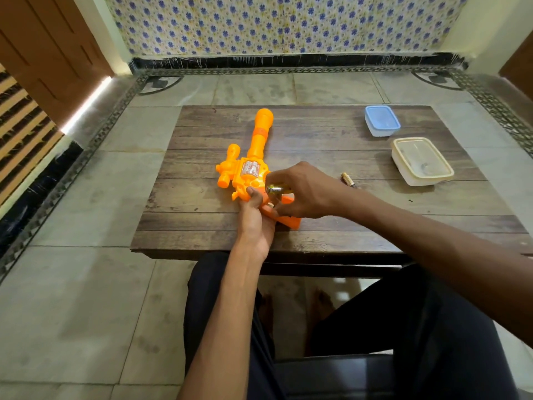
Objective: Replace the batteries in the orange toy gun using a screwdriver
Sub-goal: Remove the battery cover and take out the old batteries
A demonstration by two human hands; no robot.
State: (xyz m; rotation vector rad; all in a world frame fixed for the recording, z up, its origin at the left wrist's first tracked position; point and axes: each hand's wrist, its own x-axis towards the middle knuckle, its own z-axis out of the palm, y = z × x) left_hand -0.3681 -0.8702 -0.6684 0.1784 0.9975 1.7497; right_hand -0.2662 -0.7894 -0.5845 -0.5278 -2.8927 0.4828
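Observation:
The orange toy gun lies on the wooden table, barrel pointing away from me. My left hand grips its handle end, thumb resting on the body. My right hand hovers over the handle and pinches a metallic yellow-green battery between thumb and fingers. Its silver end points left, toward the gun's body. A second battery lies loose on the table to the right of my right hand. The gun's handle is largely hidden under both hands. No screwdriver shows.
A small container with a blue lid sits at the table's back right. A larger cream container with a clear lid stands nearer, at the right edge. My knees are under the table's front edge. Tiled floor surrounds the table.

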